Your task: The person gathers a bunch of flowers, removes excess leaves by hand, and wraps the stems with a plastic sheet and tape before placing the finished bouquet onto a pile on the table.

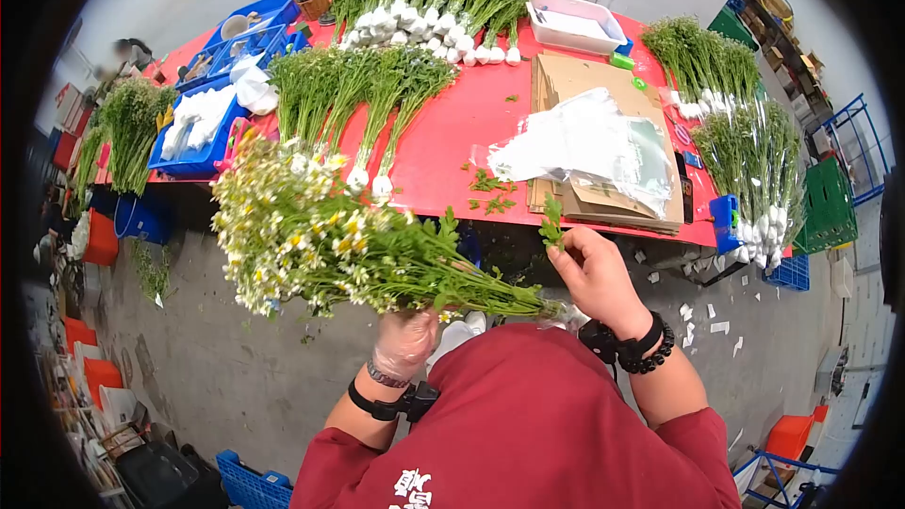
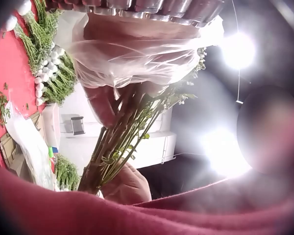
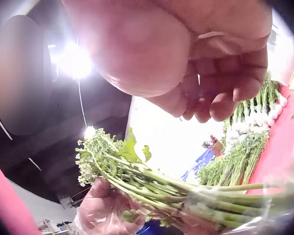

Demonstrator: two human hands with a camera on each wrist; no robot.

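A large bunch of small white and yellow flowers (image 1: 311,236) lies sideways before the torso, blooms left, stem ends right. My left hand (image 1: 405,344), in a clear plastic glove, grips it from below; the left wrist view shows the gloved hand (image 2: 137,54) round the stems (image 2: 120,132). Above the stem ends, my right hand (image 1: 599,283) pinches a small leafy sprig (image 1: 551,222) between thumb and finger. In the right wrist view my right hand (image 3: 186,54) has curled fingers above the stems (image 3: 161,191), and the sprig cannot be made out. Clear wrap surrounds the stem ends.
Green bunches with white-wrapped ends (image 1: 434,9) cover the back of the red table (image 1: 429,155). Cardboard (image 1: 556,80) with clear plastic sleeves (image 1: 566,137) lies at the right of centre. Loose leaves lie near the front edge. A blue tray (image 1: 193,160) stands left.
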